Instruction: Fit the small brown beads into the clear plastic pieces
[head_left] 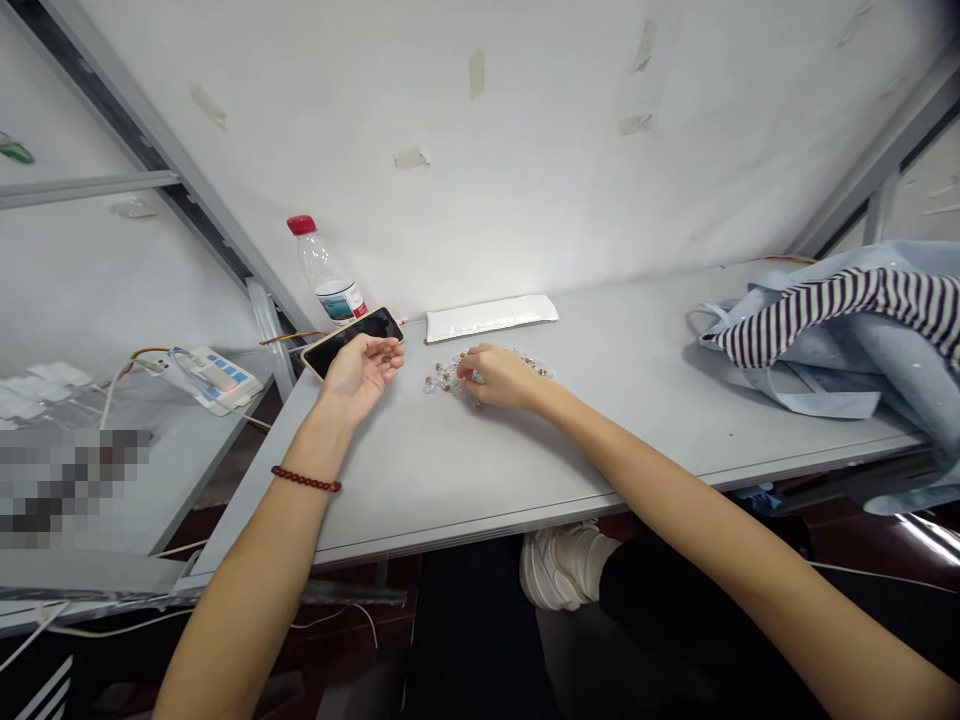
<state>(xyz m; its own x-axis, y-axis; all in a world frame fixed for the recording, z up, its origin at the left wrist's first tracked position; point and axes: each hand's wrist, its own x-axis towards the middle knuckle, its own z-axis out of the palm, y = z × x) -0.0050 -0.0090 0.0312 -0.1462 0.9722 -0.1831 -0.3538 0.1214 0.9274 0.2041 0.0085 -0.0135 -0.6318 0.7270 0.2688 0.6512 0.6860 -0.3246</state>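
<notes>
The small clear pieces point(445, 376) on the desk point(637, 370), beneath the curled right hand point(499, 375), seem light, stiff and slippery, best pinched by their brown parts; the left hand point(364, 370) is half open, palm up, but I cannot tell what either holds.

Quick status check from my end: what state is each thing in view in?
Left hand: palm up, fingers curled; contents unclear.
Right hand: fingers bent down at the pile; grip unclear.
Small clear-and-brown pieces: loose, scattered around the right hand.
Phone: screen dark, partly covered by the left hand.
Bottle: capped; fill unclear.
White strip: lying near the wall.
Blue cloth: crumpled, hanging over the table edge.
</notes>
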